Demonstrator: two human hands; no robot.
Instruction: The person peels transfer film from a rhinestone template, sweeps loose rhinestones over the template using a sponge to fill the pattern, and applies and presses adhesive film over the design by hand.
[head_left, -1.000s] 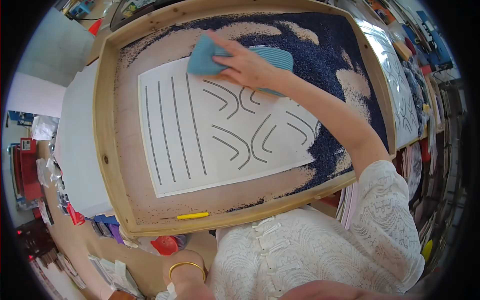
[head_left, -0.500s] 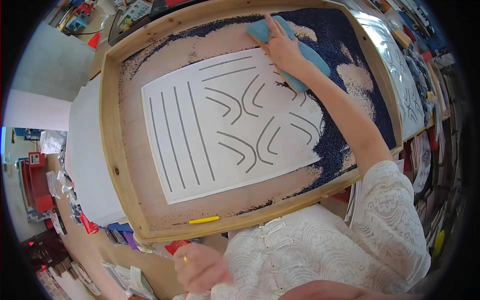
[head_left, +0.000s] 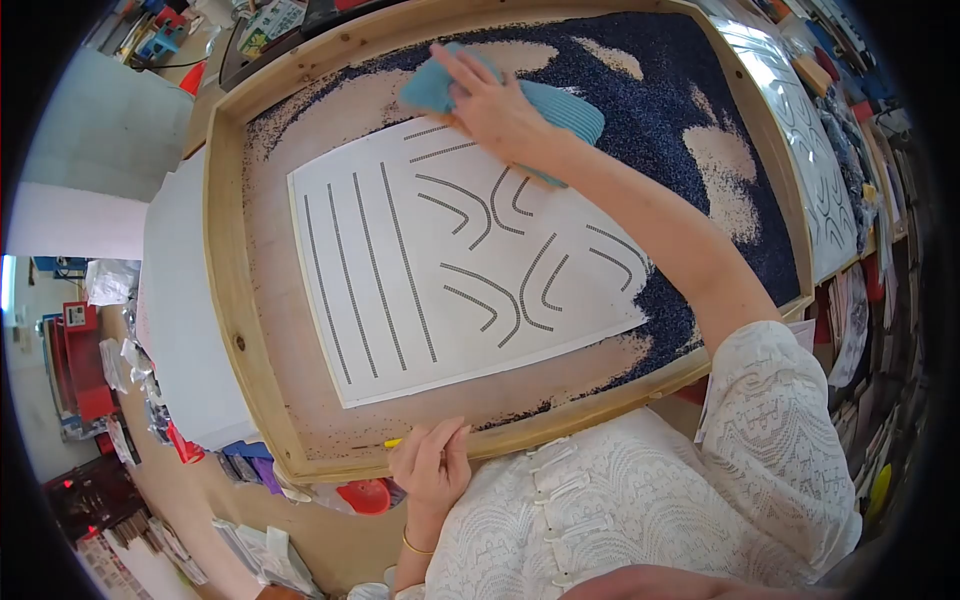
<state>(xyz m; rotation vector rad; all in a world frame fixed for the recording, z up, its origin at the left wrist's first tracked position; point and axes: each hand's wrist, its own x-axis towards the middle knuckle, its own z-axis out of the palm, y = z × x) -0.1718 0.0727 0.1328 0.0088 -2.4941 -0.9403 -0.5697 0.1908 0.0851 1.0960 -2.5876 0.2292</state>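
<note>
A blue ribbed cloth-like pad [head_left: 565,108] lies over the top edge of a white sheet [head_left: 385,290] printed with dotted straight and curved lines. My right hand [head_left: 490,105] presses on the pad with its fingers spread. Dark blue granules [head_left: 650,110] cover the right and upper parts of the wooden-framed tray [head_left: 228,290]. At the tray's front edge my left hand [head_left: 432,460] has its fingers bent together. It covers most of a yellow tool [head_left: 393,443]; whether it grips the tool cannot be made out.
More printed sheets under clear plastic [head_left: 800,150] lie right of the tray. On the left is a pale sheet [head_left: 185,320]. A red bowl [head_left: 365,495] sits below the front edge. Small packets and boxes crowd both sides.
My right hand and the pad went right, then came back left along the sheet's top. My left hand rose from below to the tray's front edge, over the yellow tool.
</note>
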